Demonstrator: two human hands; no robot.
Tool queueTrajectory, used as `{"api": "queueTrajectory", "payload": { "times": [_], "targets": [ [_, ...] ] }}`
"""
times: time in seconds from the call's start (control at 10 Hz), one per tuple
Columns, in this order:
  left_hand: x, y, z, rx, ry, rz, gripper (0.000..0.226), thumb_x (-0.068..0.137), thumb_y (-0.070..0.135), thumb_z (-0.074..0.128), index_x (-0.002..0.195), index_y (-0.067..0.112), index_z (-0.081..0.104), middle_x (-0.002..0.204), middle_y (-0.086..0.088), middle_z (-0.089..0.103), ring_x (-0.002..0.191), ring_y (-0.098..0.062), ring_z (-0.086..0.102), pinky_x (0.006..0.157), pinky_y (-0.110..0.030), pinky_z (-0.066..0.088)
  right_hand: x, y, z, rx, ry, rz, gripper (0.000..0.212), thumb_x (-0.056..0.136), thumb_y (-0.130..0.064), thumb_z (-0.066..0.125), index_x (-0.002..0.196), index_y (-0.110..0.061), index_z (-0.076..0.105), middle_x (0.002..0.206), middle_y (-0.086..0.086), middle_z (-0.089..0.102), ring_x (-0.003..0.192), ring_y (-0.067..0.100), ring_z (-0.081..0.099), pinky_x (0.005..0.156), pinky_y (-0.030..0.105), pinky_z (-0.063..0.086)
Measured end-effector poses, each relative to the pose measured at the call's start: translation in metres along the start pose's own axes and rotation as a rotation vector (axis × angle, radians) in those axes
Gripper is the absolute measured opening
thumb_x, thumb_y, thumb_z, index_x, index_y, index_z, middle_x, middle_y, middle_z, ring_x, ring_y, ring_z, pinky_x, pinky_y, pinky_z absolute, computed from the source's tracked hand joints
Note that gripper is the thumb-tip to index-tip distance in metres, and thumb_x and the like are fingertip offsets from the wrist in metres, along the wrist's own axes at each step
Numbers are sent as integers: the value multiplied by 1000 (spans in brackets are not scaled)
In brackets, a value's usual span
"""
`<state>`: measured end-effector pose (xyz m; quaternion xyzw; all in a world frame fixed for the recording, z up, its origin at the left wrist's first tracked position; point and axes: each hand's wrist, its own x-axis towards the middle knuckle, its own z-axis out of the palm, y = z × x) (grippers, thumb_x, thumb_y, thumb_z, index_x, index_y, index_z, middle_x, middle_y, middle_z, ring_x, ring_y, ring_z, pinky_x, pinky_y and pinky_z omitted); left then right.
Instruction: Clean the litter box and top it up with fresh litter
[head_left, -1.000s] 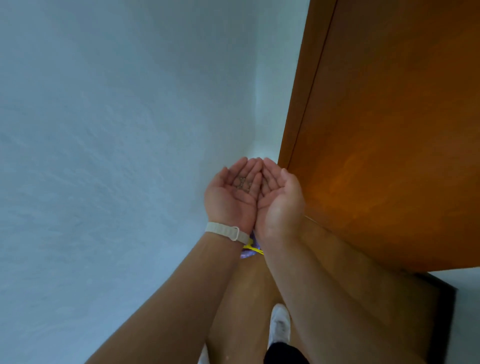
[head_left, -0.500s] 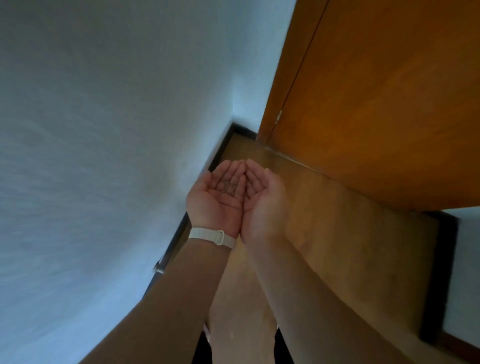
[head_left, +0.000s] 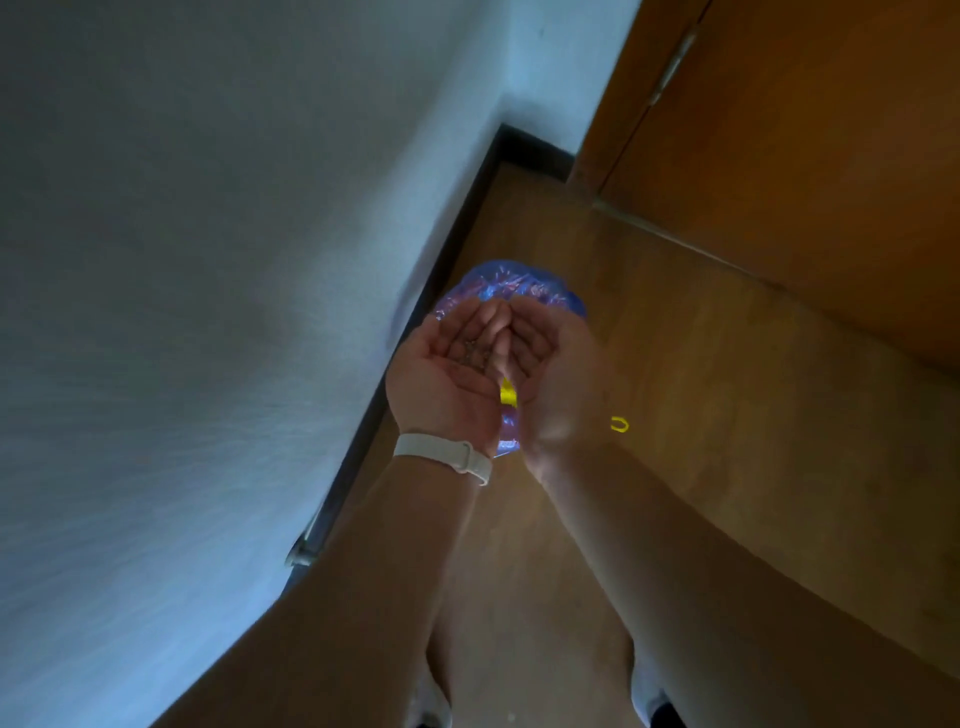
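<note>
My left hand (head_left: 444, 379) and my right hand (head_left: 553, 379) are cupped together, palms up, side by side. A small heap of dark litter grains (head_left: 475, 353) lies in the hollow, mostly on the left palm. Straight below the hands a blue plastic bag (head_left: 511, 286) with yellow ties (head_left: 620, 425) sits on the wooden floor; the hands hide most of it. A white band (head_left: 447, 457) circles my left wrist. The litter box is not in view.
A white wall (head_left: 208, 260) with a dark skirting board (head_left: 452, 244) runs along the left. An orange-brown wooden door (head_left: 810, 156) stands at the right, near the corner. My white shoes (head_left: 647, 691) show at the bottom on the wooden floor (head_left: 727, 389).
The view has tilted down and shifted, so the blue bag now shows under the cupped hands. The hands stay together holding the grains.
</note>
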<state>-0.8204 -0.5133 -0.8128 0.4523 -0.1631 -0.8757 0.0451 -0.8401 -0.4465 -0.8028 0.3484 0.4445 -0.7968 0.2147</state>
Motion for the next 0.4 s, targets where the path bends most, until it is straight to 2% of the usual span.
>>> {"api": "queueTrajectory", "payload": {
  "times": [0.1, 0.2, 0.3, 0.4],
  "targets": [
    [38, -8, -11, 160, -15, 26, 34, 99, 18, 38, 89, 1, 65, 82, -12, 71, 77, -20, 70, 82, -30, 54, 36, 11, -19, -223, -16, -100, 24, 94, -9, 48, 79, -8, 66, 73, 3, 66, 68, 9, 62, 69, 17, 49],
    [69, -14, -22, 731, -34, 162, 24, 97, 13, 44, 97, 10, 68, 94, -3, 72, 92, -14, 68, 86, -26, 52, 62, 18, -46, -782, -81, -329, 28, 95, -16, 44, 84, 4, 60, 77, 15, 60, 75, 26, 55, 76, 36, 47],
    [85, -12, -36, 1548, -192, 349, 28, 98, 16, 47, 120, 14, 64, 117, 5, 63, 112, -11, 57, 101, -26, 41, 77, 11, -68, -1244, -182, -386, 28, 97, -20, 45, 108, 1, 62, 110, 15, 64, 100, 18, 55, 92, 34, 42],
    [86, -3, -41, 2000, -306, 372, 37, 97, 22, 50, 133, 13, 54, 136, -3, 54, 127, -18, 48, 110, -30, 32, 86, 0, -81, -1609, -228, -397, 41, 96, -33, 46, 133, -17, 52, 137, 0, 51, 128, 14, 44, 106, 30, 35]
  ]
}}
